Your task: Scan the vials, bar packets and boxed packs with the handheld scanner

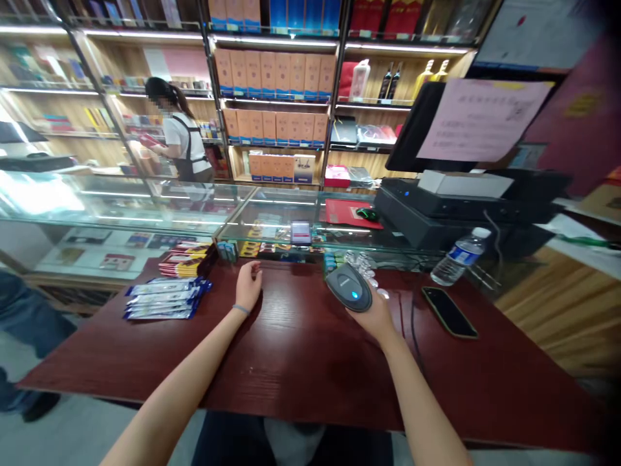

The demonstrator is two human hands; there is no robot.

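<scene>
A dark grey barcode scanner point(347, 285) with a lit blue light is gripped in my right hand point(376, 314), raised over the right part of the dark red wooden desk point(291, 362). The scanner's head covers most of my right fingers. My left hand point(249, 285) rests on the desk near the glass counter, its fingers loosely curled and apart with nothing visible in them. To its left lie a stack of blue-and-white packets point(165, 299) and a pile of red-and-yellow packets point(187, 259). Beyond the hands, a small screen or card point(301, 233) stands at the glass.
At right are a water bottle point(458, 259), a phone point(449, 312) and a black cable point(413, 323). A monitor point(412, 129) with a pink paper stands behind. A glass counter point(272, 204) runs across, with a mouse point(367, 213) on it. A person point(184, 139) stands by the shelves.
</scene>
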